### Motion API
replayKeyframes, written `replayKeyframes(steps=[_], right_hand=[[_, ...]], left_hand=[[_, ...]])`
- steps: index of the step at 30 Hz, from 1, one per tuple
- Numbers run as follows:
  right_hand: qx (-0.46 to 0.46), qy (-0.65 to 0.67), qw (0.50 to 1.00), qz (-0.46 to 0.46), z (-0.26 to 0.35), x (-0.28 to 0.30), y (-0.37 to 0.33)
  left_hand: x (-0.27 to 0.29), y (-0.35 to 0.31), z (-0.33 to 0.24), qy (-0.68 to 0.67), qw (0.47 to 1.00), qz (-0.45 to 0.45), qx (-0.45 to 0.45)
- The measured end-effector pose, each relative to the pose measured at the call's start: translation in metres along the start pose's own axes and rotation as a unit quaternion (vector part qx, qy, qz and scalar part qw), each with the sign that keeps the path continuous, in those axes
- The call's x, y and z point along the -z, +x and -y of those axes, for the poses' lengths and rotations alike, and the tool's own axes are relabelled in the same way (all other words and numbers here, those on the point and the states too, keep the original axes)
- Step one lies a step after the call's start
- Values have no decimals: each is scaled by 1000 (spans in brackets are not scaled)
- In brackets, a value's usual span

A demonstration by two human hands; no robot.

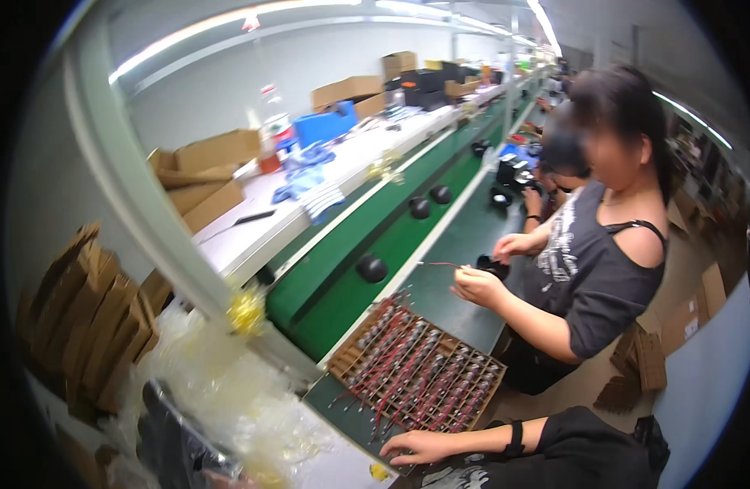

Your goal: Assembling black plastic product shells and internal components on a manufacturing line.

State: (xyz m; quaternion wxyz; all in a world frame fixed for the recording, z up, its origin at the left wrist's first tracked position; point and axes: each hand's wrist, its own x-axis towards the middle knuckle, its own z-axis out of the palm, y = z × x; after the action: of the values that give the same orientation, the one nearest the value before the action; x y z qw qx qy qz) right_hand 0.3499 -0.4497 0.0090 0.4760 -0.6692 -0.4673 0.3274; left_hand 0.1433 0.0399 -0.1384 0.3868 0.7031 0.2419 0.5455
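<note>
My right hand (pixel 416 447) lies palm down on the dark green bench edge, fingers stretched and a little apart, with nothing seen in it. A black band (pixel 514 440) circles that wrist. Just beyond the hand stands a divided cardboard tray (pixel 487 376) filled with rows of small metallic parts with red and dark wires (pixel 408 359). Some wire ends hang over the tray's near side, close to my fingers. My left hand does not show. Across the tray, a co-worker's hands (pixel 481 285) hold a thin red wire lead (pixel 440 264) and a dark round part (pixel 493 267).
A green conveyor (pixel 326 306) carries several black domed parts (pixel 372 268). Behind it, a white shelf (pixel 261 236) bears cartons, blue cloths (pixel 306 171) and a bottle (pixel 275 118). Clear plastic bags (pixel 228 383) and flattened cardboard (pixel 90 326) crowd the left; a post (pixel 138 171) rises there.
</note>
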Motion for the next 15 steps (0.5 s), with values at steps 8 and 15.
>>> replayKeyframes(steps=[8,15], right_hand=[[64,-9,998,-27,-5,7,1],[52,-19,997,-50,-15,28,-21]], left_hand=[[-211,56,-58,239,930,167,-223],[-309,94,-131,211,911,281,-214]])
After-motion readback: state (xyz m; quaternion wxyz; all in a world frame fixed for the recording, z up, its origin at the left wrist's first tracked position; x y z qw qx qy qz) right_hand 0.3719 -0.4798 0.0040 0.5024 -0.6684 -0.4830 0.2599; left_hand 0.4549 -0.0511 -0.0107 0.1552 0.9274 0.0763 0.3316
